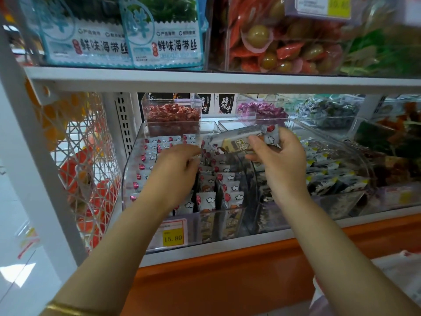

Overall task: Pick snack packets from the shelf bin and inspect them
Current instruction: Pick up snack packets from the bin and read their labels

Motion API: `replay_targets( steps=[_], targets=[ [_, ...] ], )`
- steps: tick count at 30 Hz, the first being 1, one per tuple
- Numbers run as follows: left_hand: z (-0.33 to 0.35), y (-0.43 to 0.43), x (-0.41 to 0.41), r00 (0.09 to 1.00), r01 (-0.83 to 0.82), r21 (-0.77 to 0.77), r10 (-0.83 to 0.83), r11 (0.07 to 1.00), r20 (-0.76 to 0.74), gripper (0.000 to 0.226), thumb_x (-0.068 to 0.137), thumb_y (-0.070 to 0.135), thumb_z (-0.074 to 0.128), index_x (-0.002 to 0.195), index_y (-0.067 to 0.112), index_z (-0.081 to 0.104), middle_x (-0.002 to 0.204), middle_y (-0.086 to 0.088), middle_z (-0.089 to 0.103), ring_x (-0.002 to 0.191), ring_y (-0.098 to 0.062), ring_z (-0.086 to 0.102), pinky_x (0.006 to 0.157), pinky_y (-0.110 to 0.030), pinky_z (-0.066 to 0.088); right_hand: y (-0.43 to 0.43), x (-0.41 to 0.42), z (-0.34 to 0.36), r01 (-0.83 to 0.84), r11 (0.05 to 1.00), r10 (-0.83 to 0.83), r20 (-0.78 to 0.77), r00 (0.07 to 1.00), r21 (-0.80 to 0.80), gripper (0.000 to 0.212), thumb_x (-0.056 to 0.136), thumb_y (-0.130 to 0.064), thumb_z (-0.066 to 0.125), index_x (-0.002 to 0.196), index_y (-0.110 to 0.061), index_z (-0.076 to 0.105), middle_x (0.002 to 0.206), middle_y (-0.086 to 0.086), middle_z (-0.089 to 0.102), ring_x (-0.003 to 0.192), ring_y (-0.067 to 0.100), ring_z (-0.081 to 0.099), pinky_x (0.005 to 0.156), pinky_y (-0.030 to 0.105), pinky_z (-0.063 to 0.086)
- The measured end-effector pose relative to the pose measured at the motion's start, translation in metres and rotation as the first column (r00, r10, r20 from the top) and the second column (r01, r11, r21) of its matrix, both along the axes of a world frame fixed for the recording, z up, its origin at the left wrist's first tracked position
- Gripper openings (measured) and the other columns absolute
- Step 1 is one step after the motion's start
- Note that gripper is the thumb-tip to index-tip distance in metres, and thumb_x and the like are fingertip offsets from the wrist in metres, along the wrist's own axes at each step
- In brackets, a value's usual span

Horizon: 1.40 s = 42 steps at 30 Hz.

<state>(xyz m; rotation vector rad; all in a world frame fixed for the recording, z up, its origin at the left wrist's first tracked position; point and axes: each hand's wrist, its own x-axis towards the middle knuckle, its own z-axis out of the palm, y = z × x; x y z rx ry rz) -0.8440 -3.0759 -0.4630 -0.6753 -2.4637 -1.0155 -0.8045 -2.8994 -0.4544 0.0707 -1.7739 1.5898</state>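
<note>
Clear acrylic formed the shelf bin (132,169), filled with rows of snack packets (227,192) lying beneath both hands. The right hand (282,160) pinched one lifted packet (246,137) between thumb and fingers, raised above the rows. The left hand (175,169) reached down among the packets, fingers curled; whether it gripped one could not be told. Judged stage: inspection of a picked packet. The next move probably called for turning it toward the eye.
</note>
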Motion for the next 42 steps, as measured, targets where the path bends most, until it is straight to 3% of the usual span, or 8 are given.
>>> replay_targets(
  steps=[4, 9, 13, 17, 20, 25, 32, 42],
  targets=[
    [-0.003, 0.006, -0.026, 0.997, 0.077, -0.511, -0.051, 0.856, 0.064, 0.033, 0.096, 0.037, 0.043, 0.113, 0.017, 0.063, 0.123, 0.001, 0.058, 0.124, -0.028, 0.041, 0.105, -0.047, 0.030, 0.002, -0.003, -0.002, 0.022, 1.000, -0.022, 0.013, 1.000, -0.008, 0.013, 0.087, -0.009, 0.063, 0.092, -0.001, 0.055, 0.079, 0.000, 0.060, 0.065, 0.006, 0.064, 0.060, 0.019, 0.055],
    [0.003, 0.009, -0.035, 0.993, 0.086, -0.695, -0.008, 0.714, 0.115, 0.033, 0.091, 0.047, 0.048, 0.111, 0.028, 0.066, 0.121, 0.005, 0.057, 0.119, -0.025, 0.033, 0.102, -0.047, 0.028, 0.002, -0.007, -0.004, 0.010, 1.000, -0.010, 0.048, 0.999, 0.010, 0.021, 0.088, -0.012, 0.063, 0.100, 0.003, 0.057, 0.087, 0.003, 0.061, 0.072, 0.007, 0.066, 0.064, 0.022, 0.057],
    [0.006, 0.001, -0.033, 0.987, 0.137, -0.595, -0.057, 0.792, 0.152, 0.022, 0.086, 0.035, 0.062, 0.095, 0.016, 0.071, 0.099, 0.000, 0.063, 0.100, -0.020, 0.052, 0.092, -0.041, 0.043, 0.000, -0.012, -0.006, 0.012, 0.996, -0.023, 0.114, 0.993, 0.090, 0.037, 0.087, -0.018, 0.064, 0.117, 0.002, 0.055, 0.117, 0.016, 0.059, 0.096, 0.022, 0.065, 0.080, 0.035, 0.057],
    [0.007, -0.012, -0.024, 0.971, 0.176, -0.407, -0.091, 0.896, 0.221, 0.009, 0.083, 0.022, 0.068, 0.084, 0.013, 0.067, 0.085, 0.003, 0.060, 0.079, -0.011, 0.054, 0.070, -0.025, 0.045, -0.008, -0.015, 0.001, 0.034, 0.939, -0.060, 0.065, 0.996, 0.344, 0.020, 0.085, -0.019, 0.066, 0.103, -0.012, 0.063, 0.103, 0.005, 0.065, 0.093, 0.020, 0.061, 0.083, 0.036, 0.050],
    [0.005, -0.015, -0.018, 0.967, 0.192, -0.326, -0.122, 0.925, 0.225, 0.008, 0.081, 0.019, 0.070, 0.075, 0.021, 0.065, 0.078, 0.010, 0.058, 0.069, 0.000, 0.051, 0.059, -0.013, 0.037, -0.018, -0.024, 0.008, 0.032, 0.821, -0.064, 0.036, 0.997, 0.570, 0.015, 0.082, -0.019, 0.070, 0.096, -0.013, 0.066, 0.094, -0.001, 0.063, 0.084, 0.010, 0.053, 0.066, 0.017, 0.036],
    [0.003, -0.020, -0.011, 0.952, 0.226, -0.198, -0.174, 0.954, 0.251, 0.013, 0.079, 0.015, 0.072, 0.069, 0.022, 0.067, 0.075, 0.011, 0.062, 0.068, 0.002, 0.056, 0.060, -0.004, 0.041, -0.038, -0.049, 0.011, -0.127, 0.497, -0.094, 0.199, 0.975, 0.859, 0.029, 0.082, -0.019, 0.069, 0.107, -0.007, 0.060, 0.109, 0.010, 0.061, 0.097, 0.023, 0.055, 0.071, 0.028, 0.038],
    [0.001, -0.026, 0.000, 0.967, 0.204, -0.144, -0.177, 0.968, 0.181, 0.011, 0.083, 0.011, 0.066, 0.086, 0.018, 0.073, 0.088, 0.011, 0.064, 0.081, 0.000, 0.058, 0.070, -0.004, 0.042, -0.061, -0.061, 0.010, -0.441, 0.213, -0.192, 0.480, 0.856, 0.872, 0.016, 0.092, -0.005, 0.047, 0.097, -0.002, 0.062, 0.095, 0.012, 0.059, 0.086, 0.025, 0.057, 0.067, 0.028, 0.040],
    [0.009, -0.036, 0.003, 0.995, 0.003, -0.103, 0.008, 0.995, 0.101, 0.025, 0.092, 0.009, 0.050, 0.109, 0.017, 0.067, 0.097, 0.008, 0.054, 0.075, 0.004, 0.045, 0.059, 0.004, 0.032, -0.061, -0.062, 0.022, -0.543, 0.160, -0.212, 0.566, 0.797, 0.825, 0.036, 0.088, 0.010, 0.036, 0.110, 0.000, 0.062, 0.099, 0.016, 0.060, 0.080, 0.024, 0.050, 0.063, 0.026, 0.037]
  ],
)
